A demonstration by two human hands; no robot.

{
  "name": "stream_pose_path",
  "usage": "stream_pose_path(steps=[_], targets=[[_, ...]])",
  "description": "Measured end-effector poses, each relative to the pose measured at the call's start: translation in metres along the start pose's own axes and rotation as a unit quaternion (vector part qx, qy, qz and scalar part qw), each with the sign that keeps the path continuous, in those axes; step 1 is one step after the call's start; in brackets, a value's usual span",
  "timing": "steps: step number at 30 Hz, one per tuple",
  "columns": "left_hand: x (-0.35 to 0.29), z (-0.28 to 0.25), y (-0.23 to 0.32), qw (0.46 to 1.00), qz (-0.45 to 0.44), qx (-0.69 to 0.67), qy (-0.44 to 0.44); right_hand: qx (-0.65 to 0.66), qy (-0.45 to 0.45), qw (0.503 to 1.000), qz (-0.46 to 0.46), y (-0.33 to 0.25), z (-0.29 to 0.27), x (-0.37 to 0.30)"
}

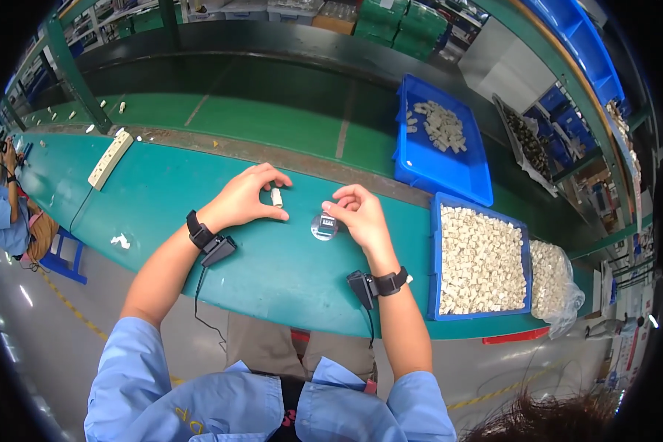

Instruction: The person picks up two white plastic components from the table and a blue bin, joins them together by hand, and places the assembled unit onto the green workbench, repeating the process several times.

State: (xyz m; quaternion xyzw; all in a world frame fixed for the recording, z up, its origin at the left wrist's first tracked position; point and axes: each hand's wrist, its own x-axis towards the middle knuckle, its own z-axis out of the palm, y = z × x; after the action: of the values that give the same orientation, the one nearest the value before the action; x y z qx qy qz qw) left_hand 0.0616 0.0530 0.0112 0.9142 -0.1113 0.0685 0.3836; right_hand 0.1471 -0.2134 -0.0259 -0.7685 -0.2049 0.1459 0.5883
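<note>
My left hand [244, 197] curves around a small white plastic piece [276, 197] on the green table, thumb and fingers apart on either side of it; no firm grip on it shows. To the right, my right hand [357, 216] has its fingers bent and its thumb tip a little away from the forefinger. Just below that thumb lies a small round fixture [324, 227] with a clear or metallic rim and a dark and white block at its middle. Nothing shows between the right fingertips.
A blue bin [435, 295] full of small white parts stands at right, beside a clear bag [556, 283] of similar parts. Behind is a blue tray [449, 173] with some white pieces. A power strip [110, 160] lies at far left, near a co-worker [7, 214]. Cables hang from my wristbands.
</note>
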Motion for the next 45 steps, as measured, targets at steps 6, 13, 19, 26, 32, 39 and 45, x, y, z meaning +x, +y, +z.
stream_pose_path(steps=[6,13,19,26,32,39,45], targets=[[-0.005,0.002,-0.015,0.998,-0.021,-0.019,-0.054,0.024,0.098,0.993,-0.068,-0.027,-0.018,-0.007],[-0.002,0.0,0.001,0.997,-0.024,-0.039,-0.062,-0.341,-0.019,0.94,0.014,-0.038,-0.066,-0.045],[-0.006,0.007,0.006,0.897,-0.146,-0.4,-0.116,-0.355,-0.013,0.934,-0.044,-0.028,-0.05,-0.042],[-0.015,0.018,0.012,0.8,-0.12,-0.567,-0.154,-0.017,0.006,1.0,0.014,-0.05,-0.039,-0.043],[-0.02,0.025,0.01,0.802,-0.092,-0.564,-0.172,0.144,-0.031,0.989,-0.036,-0.057,-0.025,-0.051],[-0.023,0.024,0.02,0.816,-0.105,-0.531,-0.203,0.203,-0.103,0.974,-0.021,-0.066,-0.02,-0.059],[-0.023,0.026,0.019,0.82,-0.1,-0.526,-0.202,0.223,-0.139,0.965,-0.008,-0.063,-0.015,-0.056]])
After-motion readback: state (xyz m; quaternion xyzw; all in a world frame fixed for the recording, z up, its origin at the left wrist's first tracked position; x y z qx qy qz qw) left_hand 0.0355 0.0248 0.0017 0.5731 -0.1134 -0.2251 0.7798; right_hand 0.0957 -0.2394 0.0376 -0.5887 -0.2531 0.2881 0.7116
